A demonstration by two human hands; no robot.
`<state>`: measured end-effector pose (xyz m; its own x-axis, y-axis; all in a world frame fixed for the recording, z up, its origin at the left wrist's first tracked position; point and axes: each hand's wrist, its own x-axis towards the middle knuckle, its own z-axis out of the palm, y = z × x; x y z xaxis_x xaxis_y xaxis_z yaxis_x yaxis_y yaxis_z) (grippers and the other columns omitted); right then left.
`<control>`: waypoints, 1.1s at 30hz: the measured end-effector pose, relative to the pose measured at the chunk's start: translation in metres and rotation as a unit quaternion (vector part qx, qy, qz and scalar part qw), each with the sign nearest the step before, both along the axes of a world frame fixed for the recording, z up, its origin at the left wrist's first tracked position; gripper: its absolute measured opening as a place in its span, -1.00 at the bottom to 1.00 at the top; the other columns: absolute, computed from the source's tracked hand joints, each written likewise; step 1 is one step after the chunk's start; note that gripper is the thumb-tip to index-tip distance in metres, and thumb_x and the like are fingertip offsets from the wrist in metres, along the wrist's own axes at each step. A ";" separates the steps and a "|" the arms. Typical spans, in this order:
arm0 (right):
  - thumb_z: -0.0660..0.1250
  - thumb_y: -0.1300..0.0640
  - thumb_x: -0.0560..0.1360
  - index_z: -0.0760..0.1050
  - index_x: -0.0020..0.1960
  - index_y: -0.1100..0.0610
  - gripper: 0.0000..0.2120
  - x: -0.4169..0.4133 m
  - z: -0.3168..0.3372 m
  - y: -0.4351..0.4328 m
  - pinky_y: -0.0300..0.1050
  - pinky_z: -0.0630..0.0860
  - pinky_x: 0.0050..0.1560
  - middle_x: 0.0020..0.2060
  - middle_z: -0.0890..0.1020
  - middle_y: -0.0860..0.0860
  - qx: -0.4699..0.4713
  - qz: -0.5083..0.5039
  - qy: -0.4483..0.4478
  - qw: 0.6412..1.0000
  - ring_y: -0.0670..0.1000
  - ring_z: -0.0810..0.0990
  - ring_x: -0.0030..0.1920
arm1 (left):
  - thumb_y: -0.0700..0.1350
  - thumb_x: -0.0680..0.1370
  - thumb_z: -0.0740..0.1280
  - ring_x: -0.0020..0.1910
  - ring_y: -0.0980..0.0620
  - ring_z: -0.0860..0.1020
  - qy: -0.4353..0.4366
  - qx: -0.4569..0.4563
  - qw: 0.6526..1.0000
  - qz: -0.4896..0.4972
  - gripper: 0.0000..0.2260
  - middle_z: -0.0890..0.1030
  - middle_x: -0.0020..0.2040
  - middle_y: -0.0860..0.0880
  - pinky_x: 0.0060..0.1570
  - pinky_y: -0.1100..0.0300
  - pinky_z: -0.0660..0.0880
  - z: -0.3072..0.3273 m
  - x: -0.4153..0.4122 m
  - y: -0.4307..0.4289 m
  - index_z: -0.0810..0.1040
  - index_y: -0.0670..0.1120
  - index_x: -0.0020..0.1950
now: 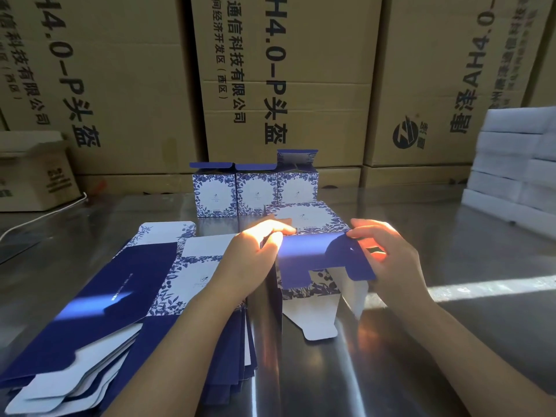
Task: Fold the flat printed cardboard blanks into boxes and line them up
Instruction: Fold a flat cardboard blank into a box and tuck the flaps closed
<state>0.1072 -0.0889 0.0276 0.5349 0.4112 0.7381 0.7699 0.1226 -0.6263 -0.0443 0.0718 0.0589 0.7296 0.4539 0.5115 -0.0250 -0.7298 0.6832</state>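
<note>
A half-formed blue and white floral box [313,257] lies on its side in the middle of the metal table, its end flaps toward me. My left hand [255,254] grips its left edge. My right hand [388,254] pinches a dark blue flap at the box's right side. Three folded boxes [255,191] stand in a row behind it with their top flaps open. A stack of flat printed blanks [126,299] lies fanned out at the left, under my left forearm.
Large brown shipping cartons [270,79] form a wall behind the metal table [451,326]. White foam pieces [517,164] are stacked at the far right. A small carton [33,173] and a white cable [45,215] sit at the left.
</note>
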 end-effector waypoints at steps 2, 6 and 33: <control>0.39 0.40 0.44 0.56 -0.10 -0.20 -0.55 0.001 0.000 0.000 -0.21 0.56 -0.18 0.07 0.56 -0.21 0.005 0.008 -0.013 1.000 -0.16 0.57 -0.07 | -0.04 0.54 0.24 -0.14 0.26 0.48 0.009 0.021 1.000 0.004 -0.86 0.56 -0.16 0.31 -0.19 0.48 0.36 -0.001 -0.001 0.001 0.54 0.19 -0.04; 0.36 0.42 0.46 0.56 -0.03 -0.21 -0.52 0.003 -0.001 0.000 -0.25 0.54 -0.10 0.11 0.56 -0.13 -0.003 0.012 -0.034 0.999 -0.19 0.53 0.05 | 0.06 0.44 0.31 -0.14 0.38 0.45 0.007 0.037 0.999 -0.001 -0.89 0.49 -0.13 0.45 -0.24 0.58 0.29 -0.002 -0.003 0.003 0.50 0.24 -0.06; 0.26 0.07 0.21 0.06 0.31 -0.49 -0.19 0.003 0.009 -0.013 -0.37 0.48 -0.16 0.19 0.48 -0.23 -0.261 0.161 0.086 0.948 -0.18 0.57 -0.03 | -0.05 0.51 0.35 -0.39 0.33 0.41 0.003 0.052 0.999 -0.012 -0.77 0.44 -0.30 0.48 -0.31 0.53 0.28 -0.008 0.002 0.011 0.49 0.21 0.11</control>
